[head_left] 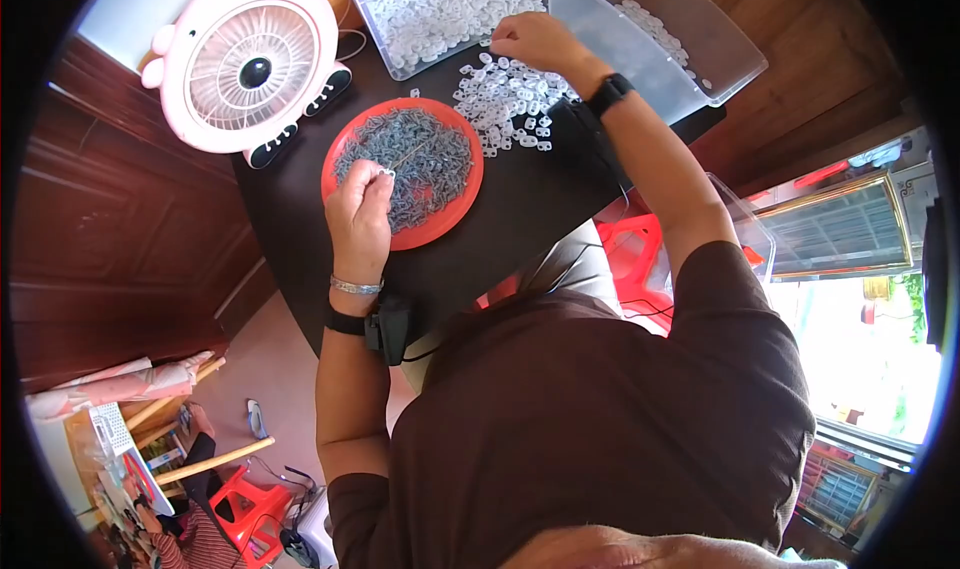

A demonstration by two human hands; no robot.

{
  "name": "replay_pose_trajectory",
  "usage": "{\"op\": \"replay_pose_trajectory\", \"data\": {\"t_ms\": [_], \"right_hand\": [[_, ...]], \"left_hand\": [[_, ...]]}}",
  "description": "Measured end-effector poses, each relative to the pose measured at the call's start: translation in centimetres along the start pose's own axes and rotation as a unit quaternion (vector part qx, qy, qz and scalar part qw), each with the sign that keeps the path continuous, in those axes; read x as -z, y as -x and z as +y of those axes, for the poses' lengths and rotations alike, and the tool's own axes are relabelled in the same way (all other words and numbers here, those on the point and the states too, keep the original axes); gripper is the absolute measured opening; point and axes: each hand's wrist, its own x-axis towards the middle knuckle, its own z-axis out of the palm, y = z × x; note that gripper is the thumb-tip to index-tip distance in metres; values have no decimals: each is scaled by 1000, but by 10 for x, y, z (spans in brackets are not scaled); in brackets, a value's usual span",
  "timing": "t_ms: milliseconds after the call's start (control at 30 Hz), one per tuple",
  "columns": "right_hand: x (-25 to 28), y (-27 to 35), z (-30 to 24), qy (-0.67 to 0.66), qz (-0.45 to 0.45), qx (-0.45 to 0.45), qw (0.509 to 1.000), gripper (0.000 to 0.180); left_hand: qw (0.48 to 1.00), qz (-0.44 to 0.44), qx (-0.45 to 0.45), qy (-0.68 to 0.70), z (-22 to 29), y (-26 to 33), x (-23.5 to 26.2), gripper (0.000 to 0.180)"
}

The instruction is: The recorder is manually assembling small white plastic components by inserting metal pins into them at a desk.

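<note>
My left hand (360,209) is closed in a pinch over the near left part of a round red tray (468,201). A small white plastic piece (387,173) shows at its fingertips, and a thin straight rod or wire seems to run out from there over the tray. Many small grey screw-like parts (440,177) are heaped in the tray. My right hand (538,41) has its fingers drawn together above a loose pile of small white plastic pieces with holes (510,104). What its fingertips hold, if anything, is too small to make out.
A clear bin (400,67) full of white pieces stands at the back, with a second clear bin (640,69) right of it. A pink-rimmed fan (318,19) stands at the left. The black table (500,199) lies under all. Below right is a red stool (635,259).
</note>
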Motion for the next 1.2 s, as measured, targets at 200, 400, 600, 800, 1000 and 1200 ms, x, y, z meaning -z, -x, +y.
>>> {"op": "replay_pose_trajectory", "data": {"t_ms": [200, 400, 600, 800, 1000, 1200], "right_hand": [[-25, -20, -17, 168, -111, -67, 977, 26], [-30, -20, -10, 105, -99, -68, 987, 24], [-32, -5, -38, -306, -69, -10, 950, 26], [-23, 23, -126, -543, -187, -4, 819, 26], [-39, 36, -148, -626, -215, 0, 749, 22], [-50, 45, -150, -642, -211, 14, 737, 23]], "left_hand": [[1000, 13, 16, 4, -5, -1, 1, 12], [1000, 6, 9, 6, -4, -1, 3, 13], [1000, 7, 13, 15, 0, -1, 2, 13], [993, 9, 13, 113, 9, 1, 4, 14], [991, 36, 4, 128, 9, 1, 7, 14], [984, 27, 6, 173, 5, 1, 7, 16]]}}
